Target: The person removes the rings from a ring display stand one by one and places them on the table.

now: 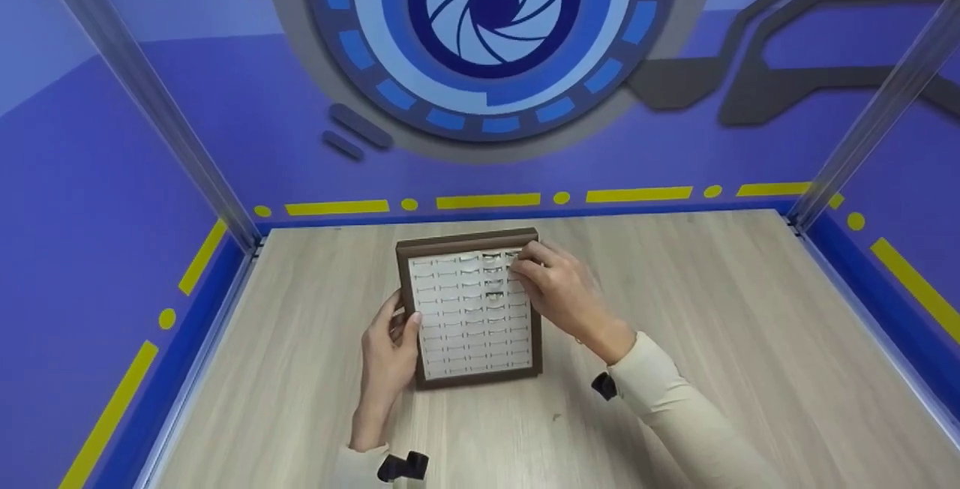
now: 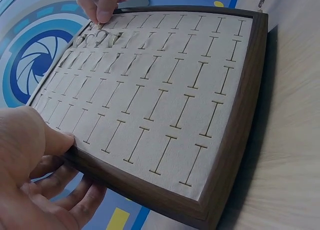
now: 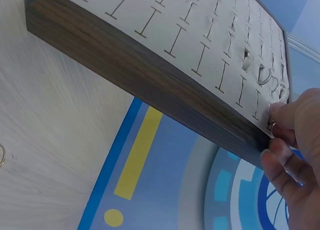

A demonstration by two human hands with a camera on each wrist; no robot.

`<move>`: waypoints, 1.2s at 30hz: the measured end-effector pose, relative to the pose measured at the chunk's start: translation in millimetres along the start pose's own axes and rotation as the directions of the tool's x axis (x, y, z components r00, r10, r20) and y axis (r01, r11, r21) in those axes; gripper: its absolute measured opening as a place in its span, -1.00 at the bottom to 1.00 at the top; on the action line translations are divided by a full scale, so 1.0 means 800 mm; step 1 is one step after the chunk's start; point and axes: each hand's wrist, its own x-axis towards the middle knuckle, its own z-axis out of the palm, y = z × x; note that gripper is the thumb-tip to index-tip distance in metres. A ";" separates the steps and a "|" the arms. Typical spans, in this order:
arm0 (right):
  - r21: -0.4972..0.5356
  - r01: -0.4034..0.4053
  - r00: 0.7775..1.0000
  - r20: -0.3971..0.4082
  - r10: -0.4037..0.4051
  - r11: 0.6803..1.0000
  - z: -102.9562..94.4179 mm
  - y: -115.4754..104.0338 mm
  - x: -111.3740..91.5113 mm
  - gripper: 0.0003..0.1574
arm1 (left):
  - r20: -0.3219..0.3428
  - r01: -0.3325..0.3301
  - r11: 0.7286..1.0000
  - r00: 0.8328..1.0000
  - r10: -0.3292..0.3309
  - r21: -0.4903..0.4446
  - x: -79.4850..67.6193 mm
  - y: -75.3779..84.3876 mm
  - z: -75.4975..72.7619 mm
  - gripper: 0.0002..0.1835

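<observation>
A brown-framed ring display tray (image 1: 478,380) with a white slotted pad stands tilted up on the table. My left hand (image 1: 391,350) grips its left side, thumb on the front edge and fingers behind. At the pad's top right corner, my right hand (image 1: 566,290) pinches a small ring (image 3: 271,124) at a slot; the fingertips hide most of it. Several silver rings (image 3: 264,75) sit in slots of the neighbouring column, near its top end.
The wooden table (image 1: 300,339) is bounded by blue and purple printed panels (image 1: 480,174) at the back and sides. A small object (image 1: 556,417) lies on the table in front of the tray. Clear posts (image 1: 165,106) rise at the back corners.
</observation>
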 end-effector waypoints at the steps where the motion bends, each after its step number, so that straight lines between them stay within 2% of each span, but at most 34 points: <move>1: 0.005 -0.002 1.000 0.003 0.002 1.000 -0.001 0.000 0.000 -0.90 | 0.003 0.000 1.000 1.000 0.000 -0.002 0.000 0.000 -0.001 -0.44; 5: 0.027 -0.017 1.000 0.012 0.017 0.999 -0.003 -0.001 -0.001 -0.83 | 0.018 0.001 1.000 1.000 0.000 -0.023 -0.001 0.000 -0.004 -0.44; 10: 0.047 -0.022 1.000 0.002 0.022 0.999 -0.006 -0.003 0.000 -0.94 | 0.016 -0.006 0.999 1.000 0.006 -0.033 -0.001 -0.001 -0.007 -0.44; 16: 0.075 0.014 0.998 -0.054 -0.010 0.997 -0.008 -0.003 0.001 -0.85 | 0.027 -0.007 0.999 1.000 0.009 -0.047 0.000 0.000 -0.008 -0.44; 22: 0.098 0.057 0.996 -0.072 -0.050 0.994 -0.013 -0.001 -0.004 -0.84 | 0.031 0.007 0.998 0.999 -0.005 -0.056 -0.001 -0.003 -0.007 -0.43; 26: 0.115 0.060 0.996 -0.079 -0.051 0.992 -0.025 0.002 -0.009 -0.80 | 0.030 0.002 0.998 1.000 0.000 -0.057 0.000 -0.004 -0.007 -0.43; 31: 0.190 0.048 0.997 -0.071 -0.035 0.981 -0.044 0.008 -0.014 -0.79 | 0.027 0.005 0.999 1.000 -0.004 -0.052 0.001 -0.003 -0.007 -0.43; 36: 0.193 0.080 0.996 -0.052 -0.072 0.978 -0.061 0.012 -0.020 -0.72 | 0.027 0.005 0.998 1.000 -0.004 -0.059 0.003 -0.003 -0.007 -0.42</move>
